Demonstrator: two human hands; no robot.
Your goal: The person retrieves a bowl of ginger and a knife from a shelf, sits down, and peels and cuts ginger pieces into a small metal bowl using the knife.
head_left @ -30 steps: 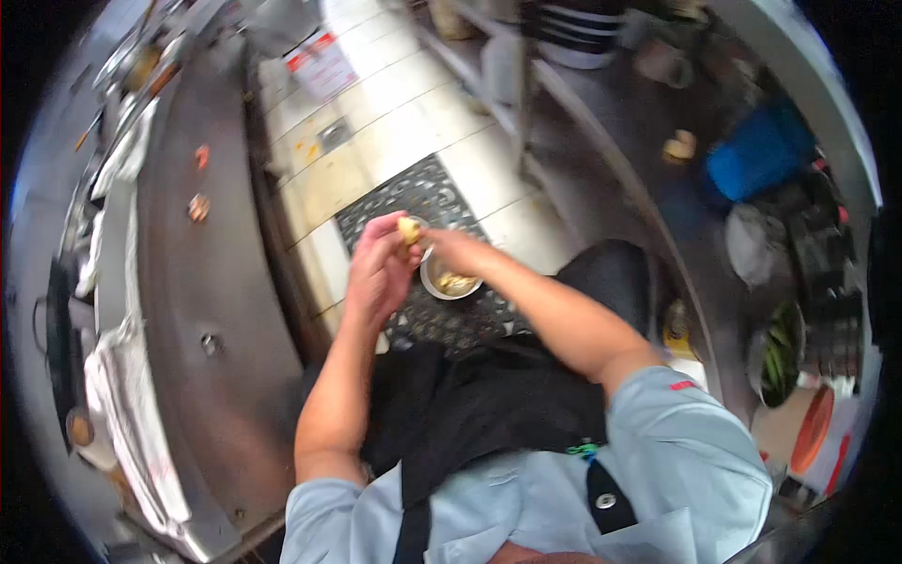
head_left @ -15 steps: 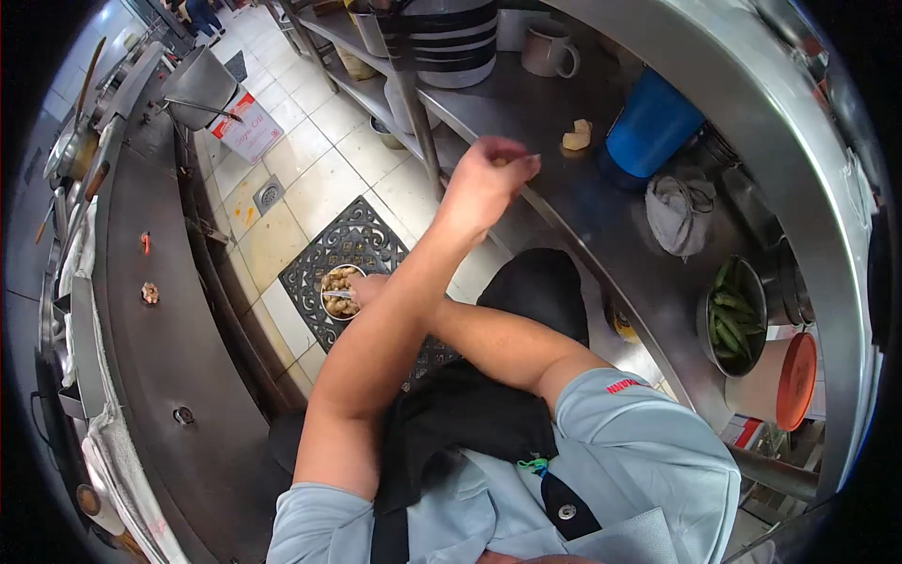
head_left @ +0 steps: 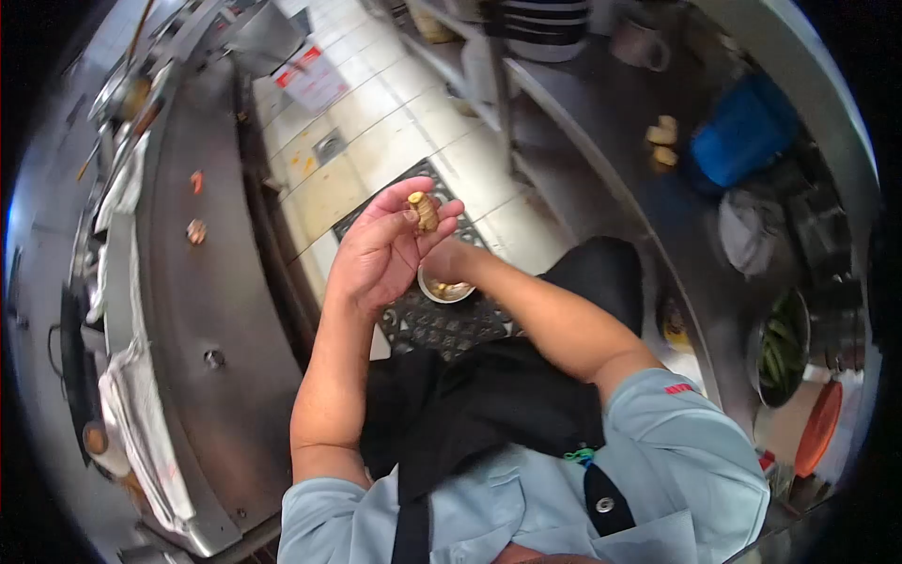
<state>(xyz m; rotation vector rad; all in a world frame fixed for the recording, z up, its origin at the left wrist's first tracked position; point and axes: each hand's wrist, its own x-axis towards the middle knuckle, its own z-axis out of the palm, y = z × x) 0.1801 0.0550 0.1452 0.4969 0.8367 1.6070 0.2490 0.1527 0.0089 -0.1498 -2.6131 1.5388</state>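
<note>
My left hand (head_left: 381,249) is raised above the floor, palm up, its thumb and fingers closed around a knobbly piece of ginger (head_left: 425,214) with a pale yellow cut end. Behind and below it, my right hand (head_left: 447,260) is closed over a round white bowl (head_left: 449,298). The left hand partly hides the right fingers, and what they grip is hidden now. Pale brown pieces lie inside the bowl, which stands low over the black patterned mat (head_left: 451,329). Two pale peeled-looking pieces of ginger (head_left: 663,143) sit on the metal shelf at the right.
On the right-hand shelf are a blue container (head_left: 747,132), a grey cloth (head_left: 749,232), a bowl of green pods (head_left: 782,348), an orange-lidded tub (head_left: 819,428) and a mug (head_left: 642,44). A long metal counter (head_left: 211,282) runs along the left. A carton (head_left: 312,80) stands farther off.
My left hand has come back from the right-hand shelf and now holds ginger. The shelf shows a second pale piece. A metal tool seen at my right hand earlier is now hidden. The view has shifted.
</note>
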